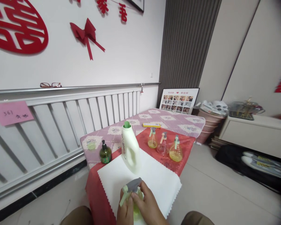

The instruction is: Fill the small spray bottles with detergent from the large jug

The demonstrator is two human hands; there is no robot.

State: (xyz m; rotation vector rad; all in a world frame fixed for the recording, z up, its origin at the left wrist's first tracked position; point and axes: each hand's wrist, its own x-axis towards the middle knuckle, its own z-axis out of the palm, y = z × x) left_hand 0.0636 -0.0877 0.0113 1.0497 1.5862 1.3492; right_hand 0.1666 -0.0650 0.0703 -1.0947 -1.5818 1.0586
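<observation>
Low in the view, just above the white mat [161,184], I hold a spray bottle [134,185] with a grey and green trigger head and yellowish liquid inside. My left hand [124,210] is closed round its left side, below the green trigger. My right hand [151,207] grips its right side, with fingers at the neck under the head; both hands partly hide the body. Beyond them a pale green detergent jug [131,150] stands upright on the mat, its mouth uncapped. To its left is a dark green pump bottle [105,153].
Three more spray bottles, two with yellow liquid [152,142] [176,154] and one pinkish bottle [162,148], stand on the red cloth [96,190]. A pale green cap [91,145] and a yellow case [151,125] lie on the patterned tablecloth [167,118]. A white radiator [61,122] borders the left.
</observation>
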